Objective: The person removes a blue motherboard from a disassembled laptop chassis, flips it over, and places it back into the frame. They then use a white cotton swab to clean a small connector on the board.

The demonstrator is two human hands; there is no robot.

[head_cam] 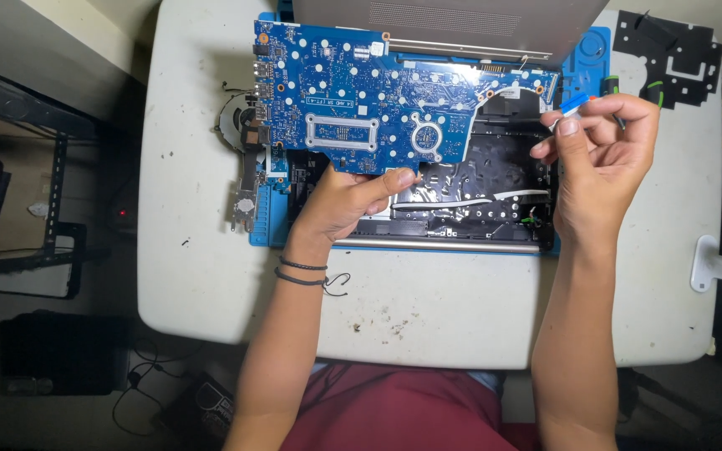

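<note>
A large blue circuit board is lifted and tilted over an opened laptop base on a blue work mat. My left hand grips the board's near edge, thumb on top. My right hand is at the board's right end, pinching a small blue and white tool between thumb and fingers, close to the board's right corner. A white ribbon cable lies across the laptop's black inside.
A round cooling fan and a small metal bracket lie left of the mat. A black cut-out sheet sits at the table's far right corner. A white stand is at the right edge. The white table is stained near me.
</note>
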